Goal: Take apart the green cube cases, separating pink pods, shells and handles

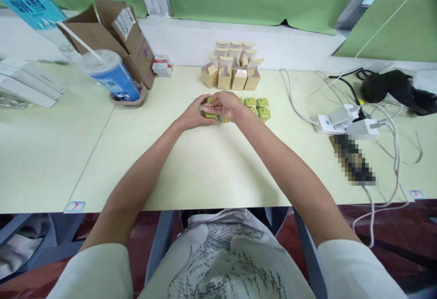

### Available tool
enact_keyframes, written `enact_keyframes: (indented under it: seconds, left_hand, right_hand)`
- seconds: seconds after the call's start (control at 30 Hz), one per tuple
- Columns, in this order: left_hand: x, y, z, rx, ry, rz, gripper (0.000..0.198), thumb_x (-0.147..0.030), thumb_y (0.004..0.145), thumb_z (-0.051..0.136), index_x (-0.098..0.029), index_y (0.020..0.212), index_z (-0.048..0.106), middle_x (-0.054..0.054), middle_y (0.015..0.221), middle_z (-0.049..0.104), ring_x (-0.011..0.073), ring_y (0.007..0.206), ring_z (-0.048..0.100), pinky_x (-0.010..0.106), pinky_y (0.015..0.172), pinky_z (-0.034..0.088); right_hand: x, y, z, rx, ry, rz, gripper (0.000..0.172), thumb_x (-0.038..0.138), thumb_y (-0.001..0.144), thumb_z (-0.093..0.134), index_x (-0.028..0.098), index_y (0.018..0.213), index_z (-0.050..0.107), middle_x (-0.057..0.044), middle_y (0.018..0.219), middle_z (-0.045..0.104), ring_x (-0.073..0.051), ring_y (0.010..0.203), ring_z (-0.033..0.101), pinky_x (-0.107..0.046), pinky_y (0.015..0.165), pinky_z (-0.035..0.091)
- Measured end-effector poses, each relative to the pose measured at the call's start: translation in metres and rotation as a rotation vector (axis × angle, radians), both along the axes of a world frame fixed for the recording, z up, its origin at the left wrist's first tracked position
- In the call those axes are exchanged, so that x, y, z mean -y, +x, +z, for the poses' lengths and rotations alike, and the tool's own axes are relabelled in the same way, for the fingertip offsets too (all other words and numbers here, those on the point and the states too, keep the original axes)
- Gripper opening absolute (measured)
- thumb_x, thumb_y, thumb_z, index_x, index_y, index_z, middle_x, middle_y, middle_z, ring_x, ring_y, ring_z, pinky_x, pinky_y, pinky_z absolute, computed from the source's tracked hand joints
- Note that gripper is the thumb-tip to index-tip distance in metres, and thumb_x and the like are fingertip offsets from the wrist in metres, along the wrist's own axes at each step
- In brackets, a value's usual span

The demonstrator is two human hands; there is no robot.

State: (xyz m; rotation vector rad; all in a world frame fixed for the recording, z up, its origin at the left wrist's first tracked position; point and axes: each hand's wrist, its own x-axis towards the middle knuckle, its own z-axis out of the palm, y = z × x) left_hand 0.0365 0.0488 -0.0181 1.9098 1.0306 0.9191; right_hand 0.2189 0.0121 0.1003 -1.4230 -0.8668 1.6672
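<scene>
Several small square green-topped containers (263, 114) with pale rings on top stand in short rows at the middle of the table. My left hand (195, 116) curls around the left side of the nearest left green-topped container (210, 115). Over that same container, my right hand (227, 105) has its fingers bent at the top, by the ring; its palm hides part of the row. Whether the right fingertips pinch the ring cannot be made out. Behind the containers, several small open cardboard boxes (224, 79) stand in rows with their flaps up.
Left are a blue drink cup (118, 80) with a straw in a cardboard holder, an open carton (136, 39), a plastic bottle (37, 12) and a small red-and-white box (163, 66). Right, a power strip (329, 124) lies among cables near a pixelated dark object (353, 160).
</scene>
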Motion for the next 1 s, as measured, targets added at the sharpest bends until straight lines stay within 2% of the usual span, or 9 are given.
enact_keyframes:
  seconds: [0.17, 0.3, 0.37, 0.47, 0.67, 0.8, 1.0]
  left_hand:
    - [-0.001, 0.001, -0.001, 0.038, -0.013, -0.012, 0.114, -0.051, 0.059, 0.111, -0.022, 0.158, 0.061, 0.020, 0.165, 0.069, 0.0460, 0.154, 0.067, 0.066, 0.135, 0.053]
    - [-0.002, 0.001, -0.002, 0.048, -0.010, -0.007, 0.110, -0.050, 0.060, 0.110, -0.022, 0.156, 0.063, 0.020, 0.166, 0.067, 0.0462, 0.154, 0.066, 0.065, 0.133, 0.056]
    - [-0.003, 0.001, -0.003, 0.026, -0.008, -0.002, 0.111, -0.050, 0.061, 0.109, -0.022, 0.157, 0.062, 0.021, 0.166, 0.066, 0.0466, 0.156, 0.064, 0.066, 0.134, 0.053]
    - [-0.004, -0.001, -0.005, 0.001, -0.016, -0.006, 0.113, -0.053, 0.060, 0.109, -0.023, 0.158, 0.061, 0.021, 0.166, 0.065, 0.0473, 0.156, 0.063, 0.069, 0.135, 0.051]
    - [-0.005, -0.002, -0.008, 0.019, -0.012, -0.010, 0.117, -0.056, 0.060, 0.111, -0.026, 0.161, 0.060, 0.019, 0.168, 0.064, 0.0459, 0.157, 0.062, 0.069, 0.135, 0.051]
    - [-0.004, -0.001, -0.007, 0.021, 0.001, -0.008, 0.114, -0.054, 0.060, 0.111, -0.027, 0.159, 0.062, 0.017, 0.168, 0.066, 0.0444, 0.155, 0.064, 0.065, 0.135, 0.052]
    - [0.002, 0.000, 0.002, -0.009, -0.018, -0.012, 0.109, -0.052, 0.064, 0.108, -0.025, 0.159, 0.061, 0.017, 0.167, 0.066, 0.0439, 0.156, 0.063, 0.064, 0.136, 0.052]
  right_hand:
    - [0.008, -0.005, 0.008, 0.139, 0.129, -0.072, 0.019, 0.004, 0.102, 0.065, 0.022, 0.096, 0.064, 0.000, 0.083, 0.063, -0.014, 0.069, 0.061, -0.024, 0.063, 0.058]
    - [0.007, -0.010, 0.013, 0.163, 0.247, -0.089, 0.015, 0.008, 0.102, 0.066, 0.022, 0.097, 0.066, -0.003, 0.107, 0.067, -0.016, 0.094, 0.064, -0.028, 0.080, 0.067]
    - [0.004, -0.010, 0.014, 0.163, 0.231, -0.053, 0.012, 0.011, 0.103, 0.065, 0.023, 0.102, 0.067, -0.004, 0.113, 0.066, -0.018, 0.101, 0.065, -0.034, 0.087, 0.071]
    - [0.000, -0.004, 0.015, 0.177, 0.170, -0.025, 0.011, 0.013, 0.102, 0.067, 0.024, 0.106, 0.067, -0.005, 0.114, 0.064, -0.019, 0.096, 0.063, -0.040, 0.087, 0.074]
    - [0.001, 0.003, 0.019, 0.138, 0.093, -0.023, 0.014, 0.012, 0.098, 0.067, 0.022, 0.107, 0.066, -0.004, 0.104, 0.060, -0.019, 0.080, 0.069, -0.039, 0.072, 0.073]
    - [-0.003, 0.000, 0.015, 0.021, 0.058, -0.060, 0.013, 0.010, 0.099, 0.065, 0.021, 0.105, 0.064, -0.003, 0.103, 0.061, -0.018, 0.082, 0.075, -0.035, 0.076, 0.072]
    - [-0.009, 0.002, 0.004, -0.059, 0.027, -0.093, 0.012, 0.007, 0.101, 0.061, 0.017, 0.107, 0.065, -0.005, 0.104, 0.064, -0.021, 0.088, 0.082, -0.037, 0.080, 0.071]
